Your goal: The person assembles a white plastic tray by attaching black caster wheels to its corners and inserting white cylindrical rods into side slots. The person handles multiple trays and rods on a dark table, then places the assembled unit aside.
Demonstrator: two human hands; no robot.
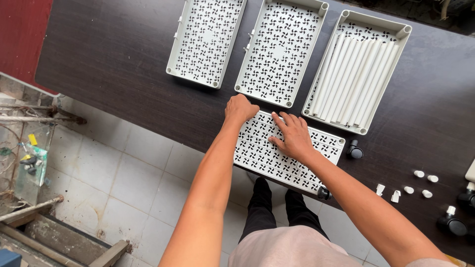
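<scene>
Both hands rest on a grey perforated plastic tray (289, 153) at the dark wooden counter's (123, 64) near edge: left hand (240, 109) fisted on its far-left corner, right hand (294, 136) flat, fingers spread.

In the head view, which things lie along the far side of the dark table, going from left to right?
Empty pale grey perforated plastic tray → second empty pale grey perforated tray → pale grey tray holding white plastic tubes.
</scene>
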